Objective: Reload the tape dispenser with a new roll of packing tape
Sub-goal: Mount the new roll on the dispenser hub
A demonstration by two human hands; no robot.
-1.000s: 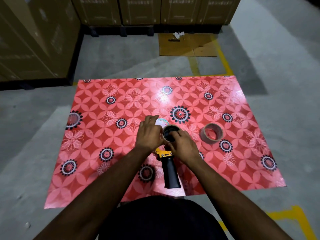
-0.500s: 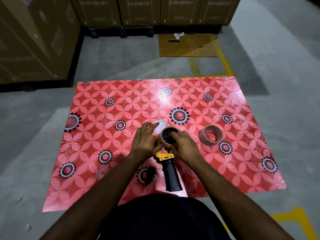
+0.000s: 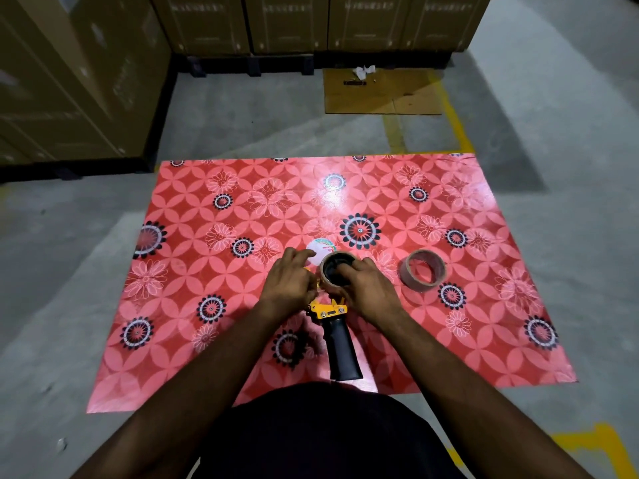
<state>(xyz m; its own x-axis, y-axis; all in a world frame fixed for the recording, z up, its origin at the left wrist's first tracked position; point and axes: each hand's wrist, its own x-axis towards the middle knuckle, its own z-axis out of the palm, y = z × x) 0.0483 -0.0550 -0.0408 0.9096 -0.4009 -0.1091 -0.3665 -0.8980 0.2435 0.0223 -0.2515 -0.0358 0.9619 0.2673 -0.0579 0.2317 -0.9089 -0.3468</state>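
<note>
A yellow tape dispenser [image 3: 326, 311] with a black handle [image 3: 342, 350] lies on the red flowered mat [image 3: 207, 271], handle toward me. A brown tape roll [image 3: 337, 267] sits on its black hub. My right hand [image 3: 368, 292] grips this roll from the right, one finger inside the ring. My left hand [image 3: 288, 285] holds the dispenser's left side beside the roll, fingers curled. A second brown tape roll [image 3: 422, 270] lies flat on the mat to the right, apart from both hands.
A small white round label [image 3: 321, 248] lies on the mat just beyond my hands. Stacked cardboard boxes [image 3: 311, 22] on pallets stand at the back and left. A flat cardboard piece [image 3: 382, 91] lies on the grey concrete floor with yellow lines.
Both hands stay on the dispenser and roll. My left fingers have curled down closer to the roll. The view has shifted slightly.
</note>
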